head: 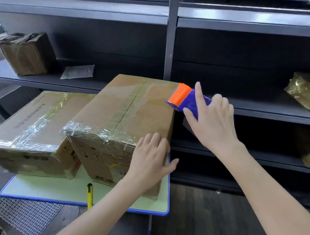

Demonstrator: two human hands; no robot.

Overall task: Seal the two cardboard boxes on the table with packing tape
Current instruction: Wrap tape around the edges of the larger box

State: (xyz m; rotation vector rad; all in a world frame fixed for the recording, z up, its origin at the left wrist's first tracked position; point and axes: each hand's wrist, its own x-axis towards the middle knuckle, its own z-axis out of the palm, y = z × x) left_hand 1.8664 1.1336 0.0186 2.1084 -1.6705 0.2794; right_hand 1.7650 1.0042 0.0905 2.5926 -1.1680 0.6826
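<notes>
Head view: yellow utility knife [89, 194] on the bench [50, 188] near edge. Left hand [151, 160], fingers spread, presses flat on the right cardboard box [124, 114]; left cardboard box [31, 125] touching beside it. Right hand [212, 120] grips the tape dispenser [184, 99] at the box's far right corner.

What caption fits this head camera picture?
Left hand steadies taller box; right hand holds tape dispenser at its far corner.

I count two cardboard boxes, a nearer box [124, 118] and a left box [35, 122], on the counter [54, 189]. I also see one tape dispenser [187, 99], one yellow utility knife [89, 194] and two hands, the left hand [150, 160] and the right hand [212, 120].
</notes>
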